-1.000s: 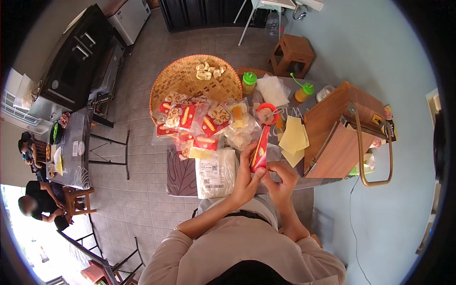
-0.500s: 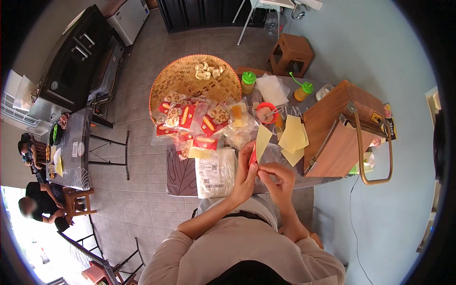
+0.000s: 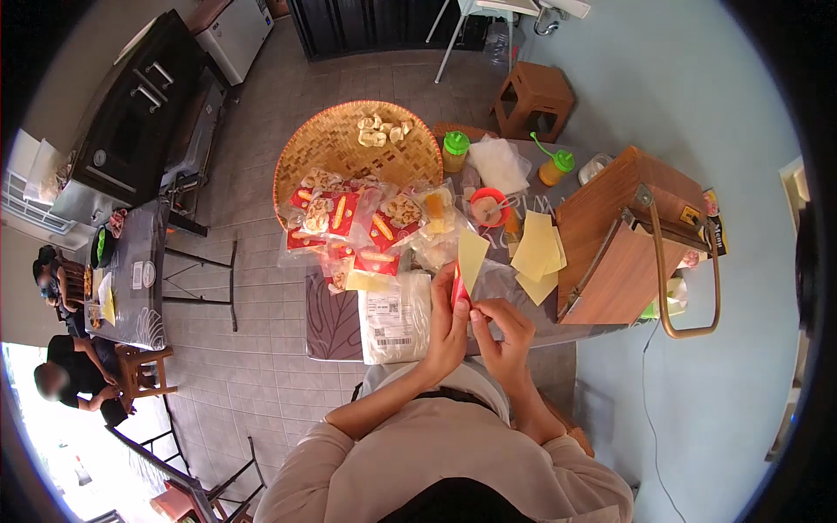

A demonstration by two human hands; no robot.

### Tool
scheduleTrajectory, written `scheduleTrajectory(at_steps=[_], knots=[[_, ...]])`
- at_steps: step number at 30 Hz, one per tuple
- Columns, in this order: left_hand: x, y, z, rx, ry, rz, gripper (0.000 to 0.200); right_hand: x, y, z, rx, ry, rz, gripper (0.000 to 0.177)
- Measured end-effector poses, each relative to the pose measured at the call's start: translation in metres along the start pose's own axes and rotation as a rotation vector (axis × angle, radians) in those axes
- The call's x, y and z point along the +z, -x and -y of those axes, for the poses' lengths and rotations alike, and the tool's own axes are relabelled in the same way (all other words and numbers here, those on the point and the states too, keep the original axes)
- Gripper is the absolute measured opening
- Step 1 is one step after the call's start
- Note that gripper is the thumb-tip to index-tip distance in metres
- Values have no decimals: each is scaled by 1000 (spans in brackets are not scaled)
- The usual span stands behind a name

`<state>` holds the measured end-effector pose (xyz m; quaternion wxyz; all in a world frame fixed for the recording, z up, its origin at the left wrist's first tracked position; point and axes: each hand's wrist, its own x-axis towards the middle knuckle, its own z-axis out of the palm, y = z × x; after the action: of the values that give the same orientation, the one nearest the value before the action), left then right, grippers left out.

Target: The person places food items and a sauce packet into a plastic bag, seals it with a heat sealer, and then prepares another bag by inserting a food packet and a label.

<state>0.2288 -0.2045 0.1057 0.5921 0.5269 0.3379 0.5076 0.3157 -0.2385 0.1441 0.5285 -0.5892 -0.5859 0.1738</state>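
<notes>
Between my left thumb and fingers is a red sticker (image 3: 459,284), with its pale yellow backing sheet (image 3: 472,255) standing up above my left hand (image 3: 446,328). My right hand (image 3: 504,336) pinches at the sticker's lower corner, close against the left thumb. Its fingertips are partly hidden. Beyond my hands lies a pile of clear plastic bags (image 3: 336,213) of snacks with red labels. Several loose yellow sheets (image 3: 536,248) rest to the right of the hands. Left of my left wrist is a white wrapped parcel (image 3: 395,324) with a printed shipping label.
A round woven tray (image 3: 318,131) holds pale pieces at the back. Green-capped bottles (image 3: 455,152), a red cup (image 3: 490,207) and a wooden box (image 3: 610,235) with a metal handle stand on the table. A seated person (image 3: 74,370) is far left.
The sticker and its yellow backing have shifted slightly left and down, and turned a little. More of the red face shows now. Both hands keep close together.
</notes>
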Motion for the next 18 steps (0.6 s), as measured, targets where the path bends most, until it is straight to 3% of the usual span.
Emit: scheduleTrajectory(at_steps=[18], knots=[[1, 0, 2, -12, 58, 41, 44, -2, -2, -5, 9, -6, 36, 9]])
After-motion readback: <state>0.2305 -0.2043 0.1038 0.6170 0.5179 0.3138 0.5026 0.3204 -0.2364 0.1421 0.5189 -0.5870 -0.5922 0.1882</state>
